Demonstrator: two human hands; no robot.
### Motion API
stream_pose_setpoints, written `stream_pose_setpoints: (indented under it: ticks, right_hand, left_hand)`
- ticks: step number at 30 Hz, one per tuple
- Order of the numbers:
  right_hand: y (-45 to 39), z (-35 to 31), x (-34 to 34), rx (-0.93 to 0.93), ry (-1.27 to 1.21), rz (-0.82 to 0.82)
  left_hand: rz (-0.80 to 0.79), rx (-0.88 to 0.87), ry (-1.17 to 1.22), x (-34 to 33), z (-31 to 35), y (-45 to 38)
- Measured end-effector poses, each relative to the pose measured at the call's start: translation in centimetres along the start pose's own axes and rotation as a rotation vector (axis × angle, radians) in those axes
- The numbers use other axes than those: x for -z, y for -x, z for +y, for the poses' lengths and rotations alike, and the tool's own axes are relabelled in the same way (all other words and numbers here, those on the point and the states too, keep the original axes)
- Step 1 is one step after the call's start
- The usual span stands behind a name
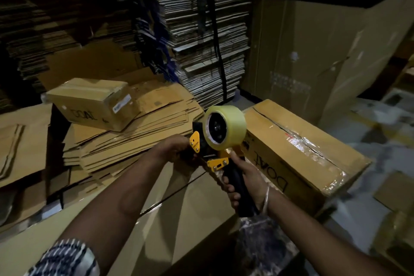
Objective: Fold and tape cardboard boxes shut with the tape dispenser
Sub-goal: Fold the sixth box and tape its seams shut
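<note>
Dim warehouse stacks fill the background: tall strapped bundles of flattened grey-brown corrugated cardboard (201, 29) rise at the centre, and a huge brown cardboard carton (313, 40) with a black band stands at the right. On the left, a low pile of flat tan cardboard sheets (125, 141) carries a small sealed brown cardboard box (94, 103) with a white label on its end.

Near the middle of the view, the yellow-and-black handheld tape dispenser (212, 141) is held in the air above a large plain brown cardboard box (190, 208) lying in the foreground. Its black handle runs down and toward the person, so its long axis is steeply tilted, close to upright, and the roll of clear packing tape (224, 127) sits at the top with its open hub facing the camera and slightly left. The yellow front plate and blade end point left.

The right hand (244, 184) wraps its fingers round the black handle, its grip closed firmly on it; a thin bangle circles the wrist. The left hand (172, 150) is at the dispenser's front end, fingers curled and pinching there beside the yellow plate; what lies between the fingertips is too dark to tell. A patterned blue-and-white sleeve (65, 257) shows at the lower left.

Just right of the dispenser lies a long brown cardboard box (302, 159), its top seam covered with shiny clear tape, its long axis running away to the upper left.
</note>
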State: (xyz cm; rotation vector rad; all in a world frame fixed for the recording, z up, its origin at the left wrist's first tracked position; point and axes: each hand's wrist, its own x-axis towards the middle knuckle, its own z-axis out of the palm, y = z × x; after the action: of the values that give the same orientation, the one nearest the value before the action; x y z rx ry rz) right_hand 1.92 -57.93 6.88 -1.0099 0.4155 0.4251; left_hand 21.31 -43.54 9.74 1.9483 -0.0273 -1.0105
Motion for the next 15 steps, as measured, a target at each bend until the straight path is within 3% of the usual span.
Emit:
stream_pose_setpoints:
  ticks: [6, 11, 15]
  right_hand:
    - [0.3, 0.3, -0.1, 0.027, 0.039, 0.128]
    - [0.4, 0.7, 0.1, 0.012, 0.064, 0.137]
    - [0.1, 0.6, -0.1, 0.027, 0.091, 0.129]
  left_hand:
    - [0.378, -0.179, -0.271, 0.6, 1.1, -3.6]
    - [0.453, -0.194, -0.276, 1.5, 1.1, -5.8]
    - [0.647, -0.275, -0.523, 1.4, 1.1, -6.6]
